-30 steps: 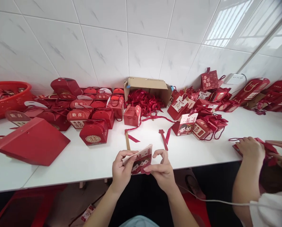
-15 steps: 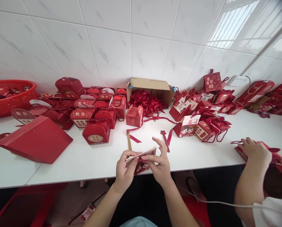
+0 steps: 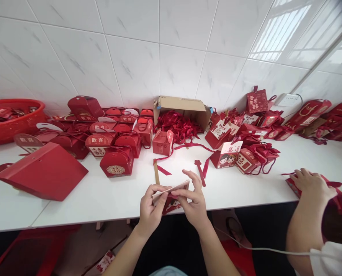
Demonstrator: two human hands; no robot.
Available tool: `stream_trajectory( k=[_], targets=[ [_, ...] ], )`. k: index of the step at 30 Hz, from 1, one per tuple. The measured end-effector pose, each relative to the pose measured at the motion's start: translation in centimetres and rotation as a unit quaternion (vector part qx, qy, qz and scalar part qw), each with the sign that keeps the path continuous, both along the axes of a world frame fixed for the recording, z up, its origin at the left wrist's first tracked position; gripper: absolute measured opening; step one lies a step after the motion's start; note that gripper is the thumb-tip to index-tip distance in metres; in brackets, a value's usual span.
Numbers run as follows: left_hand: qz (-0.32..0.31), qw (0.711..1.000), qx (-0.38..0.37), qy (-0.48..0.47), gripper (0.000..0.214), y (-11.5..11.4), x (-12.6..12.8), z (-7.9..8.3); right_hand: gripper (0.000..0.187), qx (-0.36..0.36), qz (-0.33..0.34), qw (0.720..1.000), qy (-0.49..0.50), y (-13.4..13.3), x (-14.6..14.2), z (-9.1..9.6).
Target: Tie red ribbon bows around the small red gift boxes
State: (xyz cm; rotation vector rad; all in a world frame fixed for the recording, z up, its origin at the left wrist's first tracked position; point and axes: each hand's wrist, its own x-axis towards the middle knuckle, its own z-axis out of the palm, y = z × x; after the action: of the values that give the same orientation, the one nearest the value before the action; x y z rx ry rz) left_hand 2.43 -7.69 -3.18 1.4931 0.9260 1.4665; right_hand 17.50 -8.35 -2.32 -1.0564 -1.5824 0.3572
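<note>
Both my hands hold a flat, folded red-and-white paper gift box [image 3: 171, 194] over the front edge of the white table [image 3: 113, 199]. My left hand [image 3: 150, 209] pinches its left end with curled fingers. At the right end my right hand [image 3: 193, 199] grips it with thumb and fingers, the index finger raised above. The box's printed face is mostly hidden by my fingers. A loose red ribbon with a tan strip [image 3: 157, 168] lies on the table just beyond my hands.
Several assembled red boxes [image 3: 116, 165] stand left of centre, more boxes with ribbons [image 3: 245, 153] on the right. A cardboard carton [image 3: 185, 109] full of red ribbons sits at the wall. A large flat red box [image 3: 44, 172] and red basin [image 3: 12, 120] lie left. Another person's hand [image 3: 311, 186] works at right.
The folded box has turned from facing me to nearly edge-on and flatter. My right hand shifted over its top edge, index finger lifted. The other person's hands moved slightly right.
</note>
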Motion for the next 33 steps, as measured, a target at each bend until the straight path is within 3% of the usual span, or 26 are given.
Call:
stream_trajectory(
  k=[12, 16, 19, 22, 25, 29, 33],
  targets=[
    [-0.031, 0.999, 0.01, -0.005, 0.006, 0.1, -0.3, -0.6, 0.028, 0.012, 0.022, 0.999, -0.02, 0.3, -0.1, 0.1],
    [-0.051, 0.998, 0.015, -0.014, 0.008, 0.0, -0.5, -0.7, 0.028, 0.019, 0.027, 0.999, 0.014, 0.3, -0.3, 0.2],
    [-0.06, 0.997, 0.048, 0.003, 0.009, -0.1, -0.7, -0.6, 0.034, -0.023, 0.042, 0.993, 0.109, 0.3, -0.5, 0.0],
    [-0.067, 0.992, 0.095, 0.039, 0.012, -0.1, -0.7, -0.5, 0.038, -0.114, 0.091, 0.97, 0.192, 0.3, -0.6, -0.4],
    [-0.028, 0.986, 0.116, 0.113, 0.029, 0.0, -0.7, -0.6, 0.018, -0.149, 0.121, 0.951, 0.242, 0.0, -0.6, -0.6],
    [0.071, 0.966, 0.117, 0.219, 0.044, -0.2, -1.3, -0.8, 0.018, -0.085, 0.087, 0.96, 0.253, -0.4, -0.3, -0.5],
    [0.108, 0.955, 0.072, 0.267, 0.03, -0.8, -2.1, -0.5, 0.018, -0.049, 0.063, 0.966, 0.246, -0.6, -0.1, -0.1]
  ],
)
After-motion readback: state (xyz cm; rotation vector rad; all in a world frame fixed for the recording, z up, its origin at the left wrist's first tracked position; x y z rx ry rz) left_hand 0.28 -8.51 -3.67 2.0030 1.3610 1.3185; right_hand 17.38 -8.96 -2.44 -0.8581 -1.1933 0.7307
